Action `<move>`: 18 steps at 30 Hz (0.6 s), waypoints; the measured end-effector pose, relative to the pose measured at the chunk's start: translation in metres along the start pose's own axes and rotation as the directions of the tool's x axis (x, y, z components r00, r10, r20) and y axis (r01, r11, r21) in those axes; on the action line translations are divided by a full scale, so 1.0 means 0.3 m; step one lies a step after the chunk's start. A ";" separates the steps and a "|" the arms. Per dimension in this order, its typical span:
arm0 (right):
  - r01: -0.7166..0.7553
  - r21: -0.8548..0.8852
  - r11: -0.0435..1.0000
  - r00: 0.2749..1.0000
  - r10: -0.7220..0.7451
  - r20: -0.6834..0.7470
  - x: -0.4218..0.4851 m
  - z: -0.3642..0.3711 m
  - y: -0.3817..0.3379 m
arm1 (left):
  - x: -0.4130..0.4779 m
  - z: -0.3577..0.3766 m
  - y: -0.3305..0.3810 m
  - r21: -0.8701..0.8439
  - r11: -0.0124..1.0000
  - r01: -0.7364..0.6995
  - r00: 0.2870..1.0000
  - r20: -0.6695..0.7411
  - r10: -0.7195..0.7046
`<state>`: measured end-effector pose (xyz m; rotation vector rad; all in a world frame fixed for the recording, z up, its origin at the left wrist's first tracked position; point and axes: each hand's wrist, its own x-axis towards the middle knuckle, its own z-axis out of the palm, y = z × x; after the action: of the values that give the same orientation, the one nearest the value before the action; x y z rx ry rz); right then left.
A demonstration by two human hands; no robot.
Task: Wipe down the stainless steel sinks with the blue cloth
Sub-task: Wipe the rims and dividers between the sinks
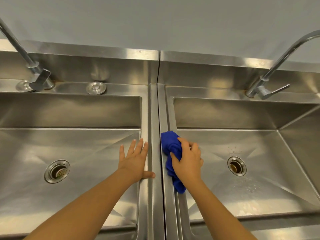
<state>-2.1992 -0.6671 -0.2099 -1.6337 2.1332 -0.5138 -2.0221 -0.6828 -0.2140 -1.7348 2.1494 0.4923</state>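
Deep blue cloth. Silvery grey steel sinks and taps. Pale grey wall. Brownish strainer inside right drain.

One head-worn wide-angle view, pitched forward and steeply down. Centred on the narrow seam between the left rectangular stainless steel sink and its right-hand twin. Close range: both bare forearms enter from the bottom edge. Plain grey wall fills the top; basin edges bow near the frame sides.
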 end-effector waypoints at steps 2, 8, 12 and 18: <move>0.042 -0.053 0.998 0.997 -0.039 0.060 -0.008 0.019 0.007 | 0.028 -0.009 -0.010 -0.012 1.000 0.009 1.000 -0.001 -0.009; 0.077 -0.091 0.993 0.977 -0.057 0.205 0.071 0.090 -0.015 | 0.139 -0.043 -0.055 -0.104 0.994 0.040 0.999 0.022 -0.038; 0.064 -0.058 0.996 0.976 -0.051 0.214 0.200 0.094 -0.056 | 0.237 -0.080 -0.078 -0.182 0.981 0.071 0.997 0.018 -0.069; 0.075 -0.005 0.997 0.986 -0.074 0.149 0.453 0.126 -0.107 | 0.324 -0.126 -0.067 -0.155 0.987 0.034 0.999 0.009 -0.033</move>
<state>-2.1849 -0.8082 -0.2382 -1.7068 1.9768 -0.3904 -2.0235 -0.7882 -0.2269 -1.8447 2.1234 0.6711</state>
